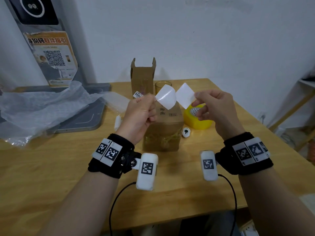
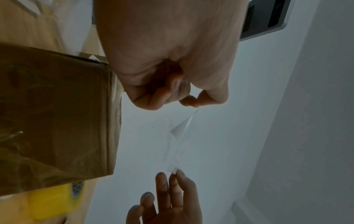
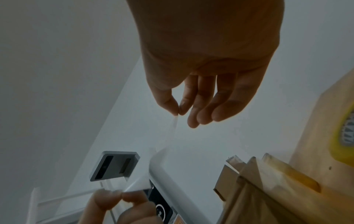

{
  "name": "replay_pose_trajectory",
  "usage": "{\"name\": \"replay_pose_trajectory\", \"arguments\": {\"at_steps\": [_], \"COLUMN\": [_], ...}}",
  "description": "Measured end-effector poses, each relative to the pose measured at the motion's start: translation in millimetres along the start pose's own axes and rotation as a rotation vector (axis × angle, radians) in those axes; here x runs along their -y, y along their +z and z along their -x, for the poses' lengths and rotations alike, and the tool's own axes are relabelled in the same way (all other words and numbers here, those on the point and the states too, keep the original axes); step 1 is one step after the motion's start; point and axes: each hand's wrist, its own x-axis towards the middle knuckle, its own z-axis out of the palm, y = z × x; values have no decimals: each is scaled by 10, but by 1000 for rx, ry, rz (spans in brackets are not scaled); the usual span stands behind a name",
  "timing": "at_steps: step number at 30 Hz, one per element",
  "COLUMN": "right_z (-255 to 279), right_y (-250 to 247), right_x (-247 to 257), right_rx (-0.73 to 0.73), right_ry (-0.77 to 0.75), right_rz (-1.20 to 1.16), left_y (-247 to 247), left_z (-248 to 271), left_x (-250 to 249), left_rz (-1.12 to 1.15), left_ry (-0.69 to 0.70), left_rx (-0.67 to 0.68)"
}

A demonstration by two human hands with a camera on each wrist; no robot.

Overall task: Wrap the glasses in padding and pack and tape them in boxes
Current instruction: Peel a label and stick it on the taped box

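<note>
Above the taped cardboard box (image 1: 163,126) lying on the wooden table (image 1: 213,167), the left hand (image 1: 139,114) pinches a curled white label sheet (image 1: 166,97); the right hand (image 1: 214,108) pinches its square mate (image 1: 185,95), other fingers loosely spread; behind the box stand a glass (image 1: 161,85) and an open carton (image 1: 142,77); right of it, yellow tape (image 1: 197,119).

We record a plain white wall (image 1: 204,40) behind a light wooden table (image 1: 51,176). A grey kiosk stand (image 1: 51,48) occupies the left corner; white shelving (image 1: 305,86) sits right.
</note>
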Motion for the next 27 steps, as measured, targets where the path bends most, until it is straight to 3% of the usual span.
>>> {"name": "replay_pose_trajectory", "arguments": {"at_steps": [6,11,14,19,21,24,27], "right_z": [-84,-127,-151,-167,-159,-170,-208], "right_y": [-195,-392,-546,-834,-937,-1056,-1045], "right_x": [28,80,50,-34,-61,-102,-135], "right_rx": [-103,-135,-158,-247,-275,-316,-302], "right_ry": [-57,-145,-164,-144,-139,-134,-129], "right_rz": [-18,11,47,101,122,158,167], "left_y": [126,567,878,1430,1543,1558,1440], "left_z": [-4,-66,-186,-318,-340,-398,-449], "left_x": [-5,145,333,614,667,653,567], "left_rz": [-26,-390,-640,-652,-672,-729,-727], "left_ry": [-3,14,-56,-277,-314,-211,79], "left_rx": [9,112,233,496,541,414,219]}}
